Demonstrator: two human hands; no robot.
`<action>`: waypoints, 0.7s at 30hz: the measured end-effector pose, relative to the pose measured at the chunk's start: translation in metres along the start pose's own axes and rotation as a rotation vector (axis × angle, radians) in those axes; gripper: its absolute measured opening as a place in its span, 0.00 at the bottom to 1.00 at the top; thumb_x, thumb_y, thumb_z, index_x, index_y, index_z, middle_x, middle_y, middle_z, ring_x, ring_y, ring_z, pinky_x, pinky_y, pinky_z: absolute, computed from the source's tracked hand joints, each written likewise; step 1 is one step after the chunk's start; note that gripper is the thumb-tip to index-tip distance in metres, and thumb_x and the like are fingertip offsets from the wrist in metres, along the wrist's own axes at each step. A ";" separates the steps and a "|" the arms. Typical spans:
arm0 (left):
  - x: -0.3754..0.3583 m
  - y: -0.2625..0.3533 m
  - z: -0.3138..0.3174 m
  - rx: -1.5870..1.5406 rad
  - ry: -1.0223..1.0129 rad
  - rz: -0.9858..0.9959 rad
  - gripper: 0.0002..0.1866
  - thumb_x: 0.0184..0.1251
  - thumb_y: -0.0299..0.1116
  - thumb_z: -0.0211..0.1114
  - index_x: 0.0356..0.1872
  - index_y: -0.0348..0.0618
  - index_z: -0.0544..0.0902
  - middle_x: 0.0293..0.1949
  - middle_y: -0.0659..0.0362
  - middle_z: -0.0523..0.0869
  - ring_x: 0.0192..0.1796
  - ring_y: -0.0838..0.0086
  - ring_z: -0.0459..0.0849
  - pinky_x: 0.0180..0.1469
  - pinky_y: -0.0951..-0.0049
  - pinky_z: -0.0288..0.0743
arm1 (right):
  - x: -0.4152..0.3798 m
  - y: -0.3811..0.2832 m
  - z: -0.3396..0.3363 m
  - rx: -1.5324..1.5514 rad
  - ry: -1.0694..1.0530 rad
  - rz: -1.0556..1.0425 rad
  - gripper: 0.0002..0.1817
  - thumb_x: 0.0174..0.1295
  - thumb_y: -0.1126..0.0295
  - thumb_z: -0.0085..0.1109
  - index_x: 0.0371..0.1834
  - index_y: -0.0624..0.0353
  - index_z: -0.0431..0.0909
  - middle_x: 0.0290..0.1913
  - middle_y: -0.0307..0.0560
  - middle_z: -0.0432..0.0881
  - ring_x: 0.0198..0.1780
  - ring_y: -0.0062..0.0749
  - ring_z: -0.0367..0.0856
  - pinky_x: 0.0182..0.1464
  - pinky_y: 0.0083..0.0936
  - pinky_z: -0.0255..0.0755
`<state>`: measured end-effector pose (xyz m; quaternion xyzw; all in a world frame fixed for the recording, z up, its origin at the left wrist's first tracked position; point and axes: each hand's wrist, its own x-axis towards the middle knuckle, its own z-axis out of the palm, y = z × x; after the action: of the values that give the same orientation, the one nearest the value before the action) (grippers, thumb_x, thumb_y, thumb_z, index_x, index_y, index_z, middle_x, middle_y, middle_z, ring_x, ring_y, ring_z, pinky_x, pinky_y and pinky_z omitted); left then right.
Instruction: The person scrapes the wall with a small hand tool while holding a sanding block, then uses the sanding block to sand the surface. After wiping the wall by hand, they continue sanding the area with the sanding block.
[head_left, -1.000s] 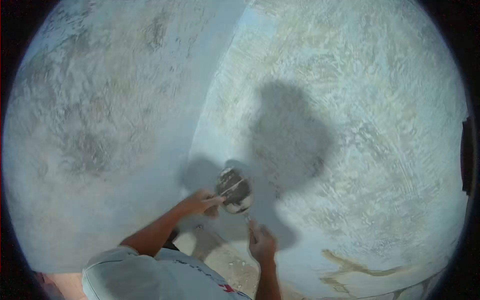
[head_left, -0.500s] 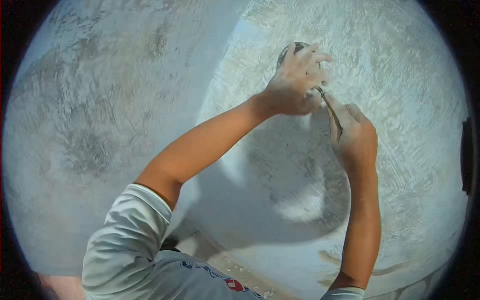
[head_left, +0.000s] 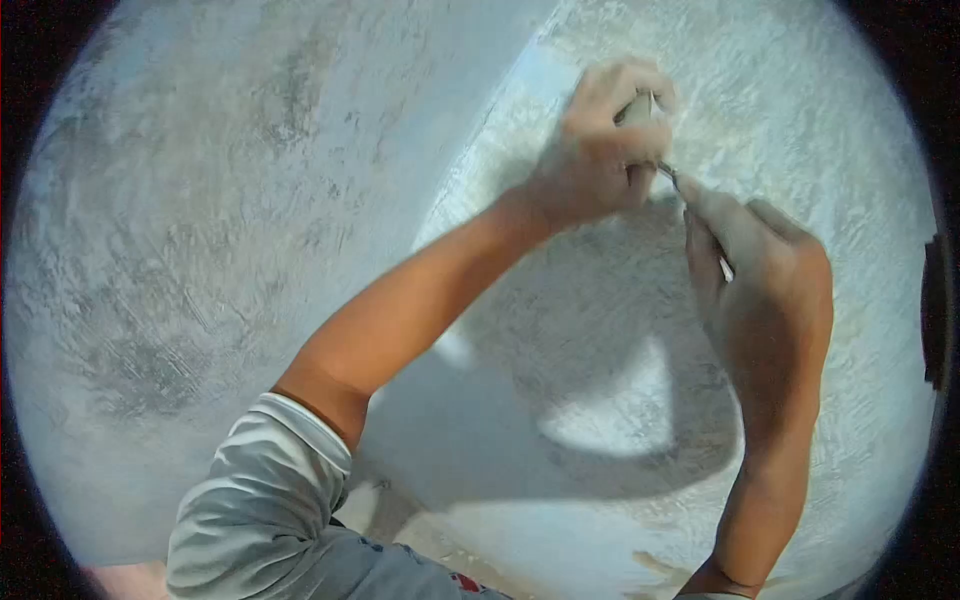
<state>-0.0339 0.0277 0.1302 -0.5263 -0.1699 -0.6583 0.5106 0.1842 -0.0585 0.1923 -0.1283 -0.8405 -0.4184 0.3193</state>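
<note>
My right hand (head_left: 765,265) is closed around the handle of a small trowel, whose thin metal neck (head_left: 668,175) points up and left. That neck runs straight to my left hand (head_left: 610,140), which is curled at the tool's far end. A patch of grey (head_left: 637,108) shows between its thumb and bent fingers, and most of the blade is hidden there. Pale, damp-looking plaster dust coats the fingers of both hands. Behind them rises a plastered wall (head_left: 560,320) with rough, streaky trowel marks.
A lengthwise edge (head_left: 480,130) divides the wall into a darker left face and a brighter right face. Shadows of my arms fall across the lower wall. Brown smears (head_left: 655,565) mark it low down. A dark upright object (head_left: 935,310) stands at the far right.
My left fingers, spread over the dark blade before, are now curled around it. My right hand has shifted right and slightly down, and the view has tilted a little.
</note>
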 end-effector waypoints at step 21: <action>0.003 0.078 0.046 -0.071 -0.068 -0.017 0.08 0.52 0.18 0.68 0.25 0.45 0.80 0.58 0.57 0.84 0.70 0.46 0.78 0.65 0.46 0.78 | -0.076 0.030 -0.030 0.076 -0.104 0.264 0.14 0.73 0.71 0.70 0.59 0.54 0.93 0.33 0.52 0.89 0.28 0.37 0.83 0.36 0.34 0.78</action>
<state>0.0565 0.0284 0.1262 -0.5649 -0.1680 -0.6498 0.4800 0.2696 -0.0594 0.1751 -0.2470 -0.8470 -0.3333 0.3323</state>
